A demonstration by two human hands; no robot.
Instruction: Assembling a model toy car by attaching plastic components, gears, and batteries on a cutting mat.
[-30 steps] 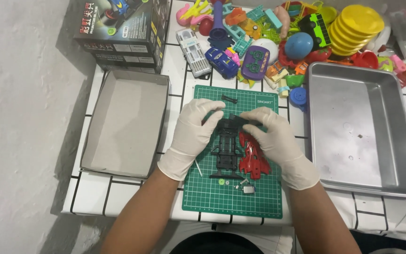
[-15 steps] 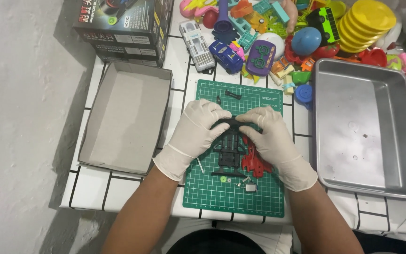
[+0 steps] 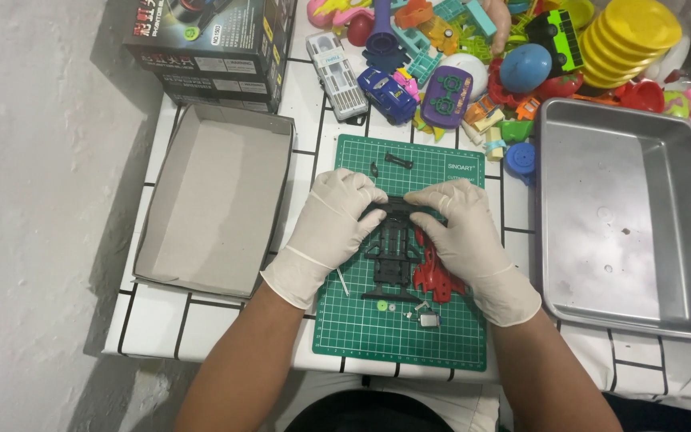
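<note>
Both hands wear white gloves and meet over the green cutting mat (image 3: 361,336) on the tiled worktop (image 3: 161,320). The left hand (image 3: 331,220) and the right hand (image 3: 461,232) have their fingers curled together, pinching the top end of a black toy car chassis (image 3: 392,252) that lies on the mat. A red body shell (image 3: 433,276) lies just beside the chassis, partly under the right hand. Small loose parts (image 3: 421,316) rest near the chassis' lower end.
</note>
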